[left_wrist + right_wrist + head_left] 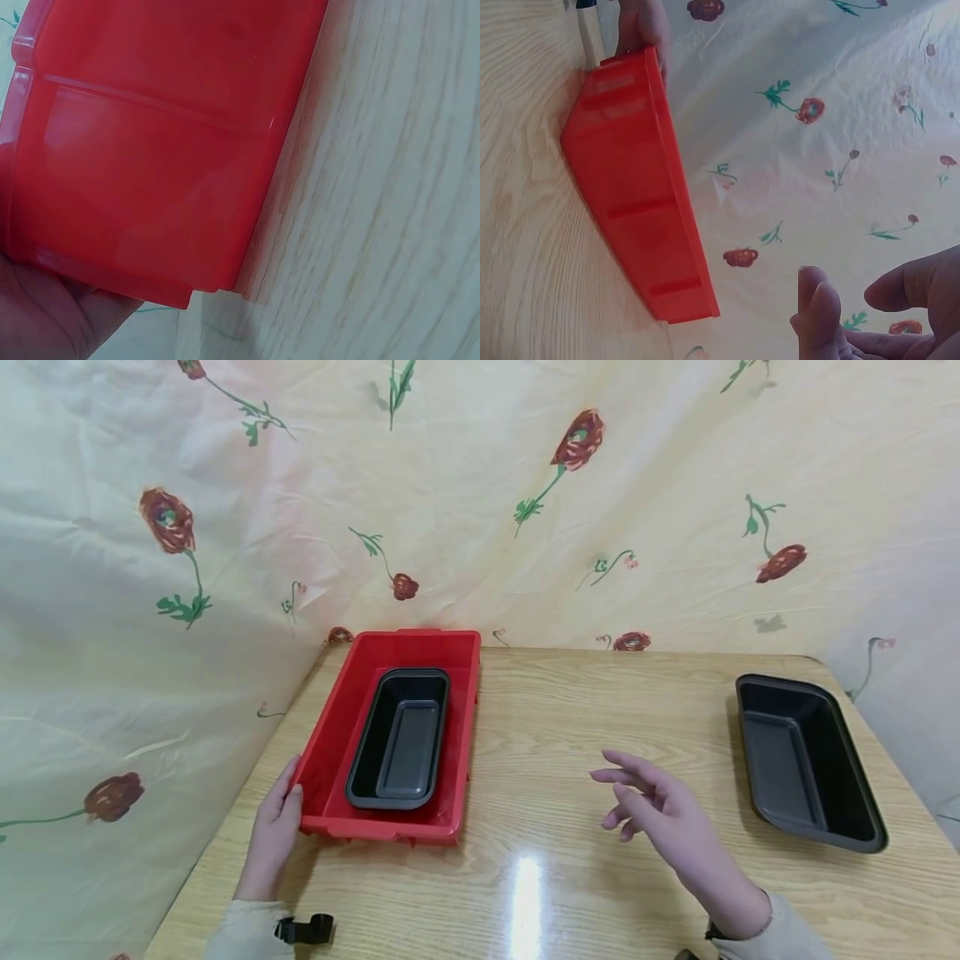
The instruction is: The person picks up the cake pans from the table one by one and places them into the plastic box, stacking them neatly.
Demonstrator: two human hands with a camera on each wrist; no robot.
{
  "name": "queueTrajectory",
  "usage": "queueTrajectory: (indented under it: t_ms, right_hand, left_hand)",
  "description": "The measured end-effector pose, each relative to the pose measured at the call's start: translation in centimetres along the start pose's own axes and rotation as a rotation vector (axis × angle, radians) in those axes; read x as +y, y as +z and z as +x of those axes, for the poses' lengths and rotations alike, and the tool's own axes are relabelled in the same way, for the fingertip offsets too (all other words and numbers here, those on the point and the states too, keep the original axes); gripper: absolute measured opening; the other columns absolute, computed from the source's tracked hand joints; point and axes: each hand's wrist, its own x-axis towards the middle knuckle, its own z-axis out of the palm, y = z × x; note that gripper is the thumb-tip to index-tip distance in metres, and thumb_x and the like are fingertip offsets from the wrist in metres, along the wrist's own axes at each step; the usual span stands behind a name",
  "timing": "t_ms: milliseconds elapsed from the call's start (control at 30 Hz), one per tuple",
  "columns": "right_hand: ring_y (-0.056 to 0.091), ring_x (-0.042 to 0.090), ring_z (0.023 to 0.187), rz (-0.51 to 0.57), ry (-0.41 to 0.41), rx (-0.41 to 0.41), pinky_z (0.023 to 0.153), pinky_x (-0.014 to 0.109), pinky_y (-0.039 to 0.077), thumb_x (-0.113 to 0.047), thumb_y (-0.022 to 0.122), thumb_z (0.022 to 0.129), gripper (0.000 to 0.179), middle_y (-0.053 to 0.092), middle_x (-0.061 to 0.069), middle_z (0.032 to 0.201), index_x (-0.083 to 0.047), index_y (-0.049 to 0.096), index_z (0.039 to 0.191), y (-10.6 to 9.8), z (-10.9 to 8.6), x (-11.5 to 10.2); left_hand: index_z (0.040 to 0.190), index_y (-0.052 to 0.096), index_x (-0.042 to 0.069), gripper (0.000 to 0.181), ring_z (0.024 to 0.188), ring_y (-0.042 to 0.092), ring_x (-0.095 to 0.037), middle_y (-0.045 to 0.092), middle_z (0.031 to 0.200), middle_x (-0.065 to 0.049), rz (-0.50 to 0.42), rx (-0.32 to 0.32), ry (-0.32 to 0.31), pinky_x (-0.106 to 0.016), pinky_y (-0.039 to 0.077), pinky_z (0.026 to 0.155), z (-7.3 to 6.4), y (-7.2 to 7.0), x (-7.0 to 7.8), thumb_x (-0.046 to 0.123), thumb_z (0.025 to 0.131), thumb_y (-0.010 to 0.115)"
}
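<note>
A red plastic tray (375, 829) stands on the left of the table with a dark loaf pan (408, 747) lying inside it. My left hand (273, 835) grips the tray's near left corner, thumb over the rim; in the left wrist view the hand (45, 315) is partly hidden by the tray wall (150, 187). Over the table between the tray and a second dark loaf pan (780, 764), my right hand (663, 814) hovers with fingers loosely spread and holds nothing. In the right wrist view its thumb and fingers are apart, away from the tray's side (637, 187).
The second pan sits near the right edge of the wooden table (555, 718). A flower-patterned cloth (480, 510) hangs behind the table and along its left side. Black straps (303, 930) are worn at the wrists.
</note>
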Motion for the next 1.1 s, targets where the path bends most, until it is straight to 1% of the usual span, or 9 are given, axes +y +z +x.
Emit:
queueTrajectory:
  t_ms: [133,267,400,500,600,733,833,1033,1100]
  right_hand:
    - [0.067,0.021,0.074,-0.013,-0.028,0.026,0.059,0.034,0.056,-0.010,0.048,0.103,0.041,0.066,-0.012,0.117,-0.001,0.044,0.143,-0.8,-0.3,0.5]
    - [0.068,0.020,0.074,-0.011,-0.049,0.049,0.058,0.032,0.056,-0.009,0.047,0.103,0.039,0.066,-0.010,0.117,-0.006,0.046,0.142,-1.9,-0.6,1.0]
    - [0.068,0.020,0.074,-0.040,-0.041,0.093,0.058,0.032,0.056,-0.011,0.049,0.103,0.039,0.066,-0.009,0.117,-0.007,0.047,0.142,-2.9,-1.0,1.2]
    - [0.068,0.021,0.074,-0.075,-0.029,0.116,0.058,0.033,0.056,-0.013,0.049,0.103,0.040,0.067,-0.009,0.117,-0.005,0.047,0.142,-3.7,-1.2,1.3]
    - [0.068,0.020,0.074,-0.088,-0.023,0.123,0.058,0.033,0.056,-0.013,0.050,0.103,0.040,0.067,-0.010,0.116,-0.005,0.048,0.142,-4.5,-1.4,1.6]
    - [0.069,0.020,0.074,-0.049,-0.018,0.134,0.057,0.032,0.056,-0.011,0.051,0.102,0.039,0.068,-0.010,0.116,-0.010,0.051,0.141,-5.7,-1.7,2.1]
    - [0.069,0.018,0.074,-0.028,-0.009,0.157,0.057,0.031,0.056,-0.011,0.051,0.102,0.037,0.068,-0.011,0.115,-0.015,0.053,0.139,-6.7,-1.9,2.4]
    - [0.069,0.017,0.075,0.008,-0.015,0.196,0.058,0.029,0.056,-0.011,0.052,0.101,0.038,0.068,-0.011,0.114,-0.013,0.053,0.139,-8.6,-2.4,2.8]
    - [0.069,0.017,0.076,0.035,-0.018,0.201,0.058,0.029,0.056,-0.010,0.052,0.101,0.038,0.069,-0.009,0.115,-0.012,0.053,0.139,-9.1,-2.6,3.0]
  left_hand:
    - [0.157,0.018,0.023,0.052,0.139,0.030,-0.034,0.023,0.159,-0.011,-0.007,0.001,0.003,-0.014,0.039,0.093,0.0,0.0,0.0,0.020,0.107,0.032]
    - [0.157,0.019,0.021,0.052,0.139,0.030,-0.034,0.024,0.159,-0.011,-0.005,0.005,0.010,-0.010,0.039,0.090,0.0,0.0,-0.1,0.020,0.107,0.032]
    - [0.157,0.019,0.021,0.052,0.139,0.031,-0.033,0.024,0.159,-0.011,-0.003,0.006,0.007,-0.010,0.039,0.091,0.0,0.0,-0.2,0.020,0.107,0.032]
    - [0.157,0.018,0.023,0.052,0.139,0.031,-0.032,0.024,0.159,-0.010,-0.003,0.006,-0.006,-0.014,0.039,0.093,0.0,0.0,-0.2,0.020,0.107,0.032]
    - [0.157,0.017,0.025,0.053,0.140,0.030,-0.032,0.023,0.159,-0.009,0.001,0.005,-0.020,-0.023,0.039,0.099,0.0,0.0,-0.2,0.020,0.107,0.032]
    - [0.157,0.016,0.027,0.053,0.140,0.030,-0.031,0.022,0.160,-0.008,0.004,0.007,-0.032,-0.036,0.037,0.103,0.1,0.0,-0.2,0.020,0.107,0.031]
    - [0.157,0.017,0.027,0.053,0.140,0.030,-0.031,0.023,0.160,-0.007,0.004,0.007,-0.031,-0.039,0.036,0.104,0.2,0.0,-0.2,0.019,0.107,0.031]
    - [0.157,0.017,0.026,0.053,0.140,0.030,-0.032,0.023,0.160,-0.009,0.007,0.004,-0.020,-0.032,0.038,0.102,0.1,0.0,-0.2,0.019,0.107,0.031]
    - [0.157,0.017,0.025,0.053,0.140,0.030,-0.033,0.023,0.159,-0.009,0.006,0.005,-0.013,-0.026,0.039,0.100,0.1,0.0,-0.2,0.020,0.107,0.032]
